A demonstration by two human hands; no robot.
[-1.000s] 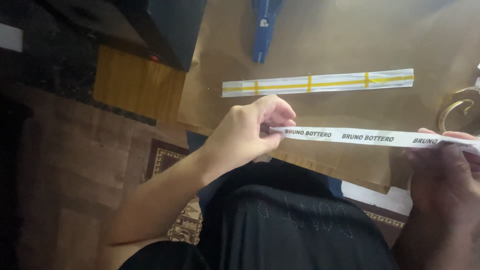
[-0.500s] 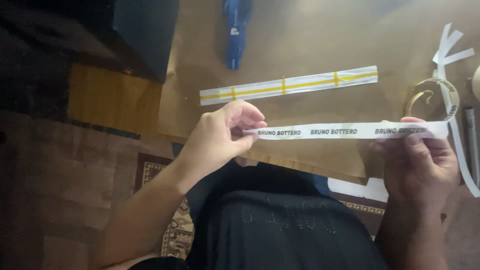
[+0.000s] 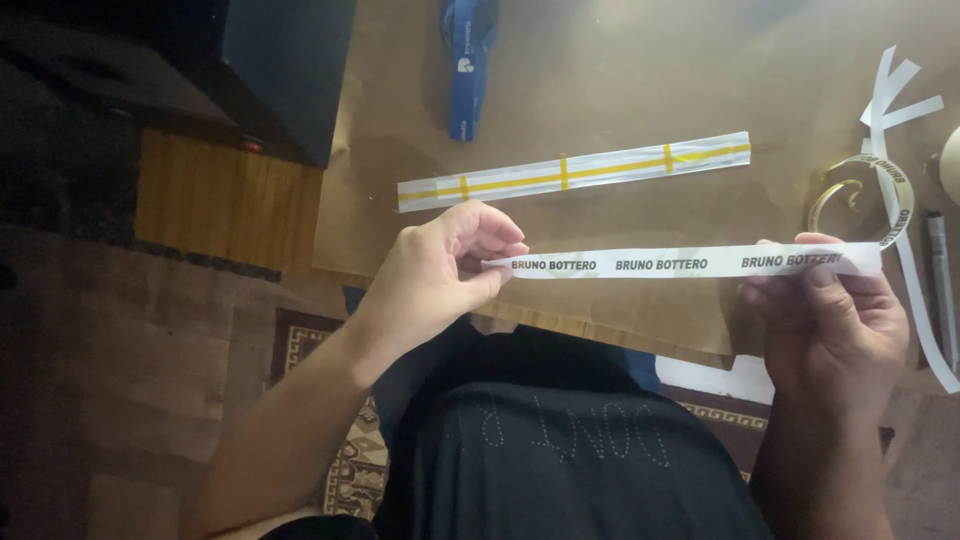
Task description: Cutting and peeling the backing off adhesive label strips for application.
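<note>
A long white paper strip [image 3: 680,262] with dark printed lettering is stretched level between my two hands above the brown paper sheet [image 3: 620,80]. My left hand [image 3: 440,270] pinches the strip's left end between thumb and fingertips. My right hand [image 3: 830,320] pinches its right end. Farther back on the sheet lies a second white strip [image 3: 575,172] marked with yellow tape lines and short cross pieces.
A blue tool [image 3: 466,60] lies at the top of the sheet. A curled printed strip loop [image 3: 880,195] and loose white strips [image 3: 895,95] sit at the right, beside a grey pen [image 3: 940,290]. A dark box [image 3: 270,70] and a wooden block [image 3: 225,200] stand at the left. A patterned rug [image 3: 310,340] lies below.
The view has shifted, so both hands and the strip sit more central. The strip stays held taut between the hands, and my right hand is now fully in view.
</note>
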